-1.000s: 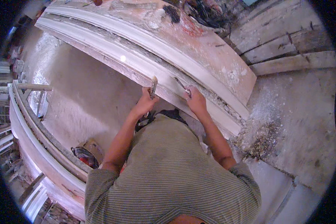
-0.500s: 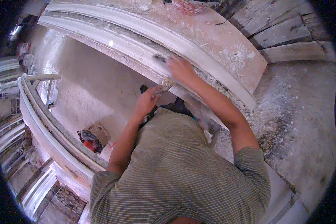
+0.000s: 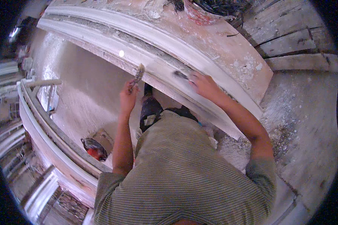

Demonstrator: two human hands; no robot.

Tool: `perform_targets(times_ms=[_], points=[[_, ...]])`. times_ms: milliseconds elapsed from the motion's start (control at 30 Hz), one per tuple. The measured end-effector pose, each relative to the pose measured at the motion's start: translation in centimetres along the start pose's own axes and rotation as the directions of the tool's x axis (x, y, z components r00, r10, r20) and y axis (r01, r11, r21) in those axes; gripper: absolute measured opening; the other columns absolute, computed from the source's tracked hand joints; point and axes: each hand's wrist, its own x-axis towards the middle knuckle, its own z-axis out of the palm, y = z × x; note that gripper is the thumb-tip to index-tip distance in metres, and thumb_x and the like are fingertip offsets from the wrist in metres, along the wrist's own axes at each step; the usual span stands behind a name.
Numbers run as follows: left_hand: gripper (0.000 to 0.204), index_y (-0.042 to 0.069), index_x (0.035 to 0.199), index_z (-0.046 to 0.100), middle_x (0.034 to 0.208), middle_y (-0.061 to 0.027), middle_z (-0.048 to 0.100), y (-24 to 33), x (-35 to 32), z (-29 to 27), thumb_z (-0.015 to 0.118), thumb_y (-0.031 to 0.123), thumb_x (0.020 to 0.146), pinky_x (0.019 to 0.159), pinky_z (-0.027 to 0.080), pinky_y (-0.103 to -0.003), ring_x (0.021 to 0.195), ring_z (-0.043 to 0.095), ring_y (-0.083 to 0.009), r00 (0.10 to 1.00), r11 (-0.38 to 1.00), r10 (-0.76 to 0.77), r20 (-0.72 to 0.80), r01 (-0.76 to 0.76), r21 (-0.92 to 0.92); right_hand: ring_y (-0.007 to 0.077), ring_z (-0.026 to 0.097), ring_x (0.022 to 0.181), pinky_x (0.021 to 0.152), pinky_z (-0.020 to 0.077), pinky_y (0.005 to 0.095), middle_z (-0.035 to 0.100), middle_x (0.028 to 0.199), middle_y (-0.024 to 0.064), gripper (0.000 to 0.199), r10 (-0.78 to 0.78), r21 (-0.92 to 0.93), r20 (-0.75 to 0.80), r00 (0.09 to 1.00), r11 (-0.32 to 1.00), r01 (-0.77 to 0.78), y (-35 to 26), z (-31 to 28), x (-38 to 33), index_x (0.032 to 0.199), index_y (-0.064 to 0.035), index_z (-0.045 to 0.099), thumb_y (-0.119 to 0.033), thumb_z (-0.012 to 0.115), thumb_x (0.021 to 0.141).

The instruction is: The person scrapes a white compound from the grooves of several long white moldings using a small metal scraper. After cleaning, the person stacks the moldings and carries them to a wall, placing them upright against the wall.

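A plaster-caked tool with a pale tip, looking like a brush (image 3: 139, 72), stands up out of my left hand (image 3: 128, 94), whose fingers are closed round its lower end. It is beside the near edge of a long white moulding (image 3: 101, 42). My right hand (image 3: 205, 87) is over the moulding farther right, with a small dark flat-bladed tool (image 3: 180, 75), like a putty knife, pinched in its fingers. The blade points left, close above the pale surface. Whether it touches the surface I cannot tell.
Behind the moulding lies a board (image 3: 229, 56) with white flakes and a red-stained bag (image 3: 201, 13). Wooden planks (image 3: 289, 45) are at the far right. At lower left are a container with something red (image 3: 97, 152) and another long moulding (image 3: 49, 138).
My left hand has moved left and away from the right one, tipping the brush-like tool more upright. My right hand has shifted right and slightly nearer, still with the dark tool.
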Motion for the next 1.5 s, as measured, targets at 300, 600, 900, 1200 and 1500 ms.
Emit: perform_targets(times_ms=[300, 600, 900, 1200, 1500], points=[[0.024, 0.000, 0.117, 0.059, 0.075, -0.0050, 0.066, 1.1, 12.1, -9.3, 0.059, 0.012, 0.096, 0.064, 0.047, -0.027, 0.071, 0.062, -0.0100, 0.960, 0.967, -0.240, 0.147, 0.222, 0.128, 0.0359, 0.064, 0.088, 0.077, 0.0536, 0.0475, 0.060, 0.108, 0.0133, 0.023, 0.074, -0.007, -0.015, 0.997, 0.997, -0.074, -7.9, 1.8, 18.8, 0.101, -0.0082, 0.063, -0.028, 0.056, 0.093], [0.020, -0.001, 0.109, 0.058, 0.076, -0.0052, 0.065, 1.4, 14.5, -11.1, 0.058, 0.014, 0.097, 0.061, 0.046, -0.026, 0.067, 0.060, -0.0097, 0.913, 0.984, -0.178, 0.368, 0.158, 0.084, 0.0273, 0.067, 0.087, 0.078, 0.0500, 0.0418, 0.070, 0.089, 0.0150, 0.027, 0.765, 0.533, -0.040, 0.643, 0.561, -0.634, -4.2, 2.9, 0.1, 0.098, -0.0022, 0.072, -0.026, 0.069, 0.086], [0.026, 0.001, 0.115, 0.060, 0.075, -0.0052, 0.065, 1.2, 16.6, -12.8, 0.064, 0.014, 0.093, 0.060, 0.046, -0.027, 0.069, 0.058, -0.0114, 0.928, 0.978, 0.018, 0.373, -0.094, 0.186, 0.0321, 0.066, 0.090, 0.079, 0.0530, 0.0418, 0.067, 0.106, 0.0114, 0.026, 0.392, 0.302, -0.234, 0.890, 0.899, -0.316, -4.3, 2.0, 8.5, 0.104, -0.0072, 0.071, -0.026, 0.067, 0.087], [0.032, 0.018, 0.114, 0.068, 0.083, -0.0123, 0.069, 3.9, 15.7, -11.5, 0.073, 0.029, 0.085, 0.065, 0.051, -0.036, 0.071, 0.066, -0.0248, 0.833, 0.787, 0.050, 0.551, -0.373, 0.492, 0.0263, 0.065, 0.093, 0.069, 0.0552, 0.0427, 0.060, 0.121, 0.0054, 0.025, 0.000, -0.079, -0.005, 1.000, 0.997, 0.000, -0.9, -0.1, 4.0, 0.112, -0.0171, 0.065, -0.019, 0.061, 0.088], [0.033, 0.019, 0.116, 0.066, 0.086, -0.0126, 0.070, 4.9, 13.3, -13.4, 0.072, 0.029, 0.085, 0.062, 0.051, -0.039, 0.068, 0.066, -0.0296, 0.928, 0.723, 0.031, 0.372, -0.278, 0.633, 0.0309, 0.065, 0.075, 0.062, 0.0544, 0.0439, 0.058, 0.101, 0.0131, 0.013, -0.059, -0.157, 0.052, 0.997, 0.985, 0.067, -6.6, -0.1, 17.8, 0.091, -0.0059, 0.061, -0.013, 0.058, 0.081]])
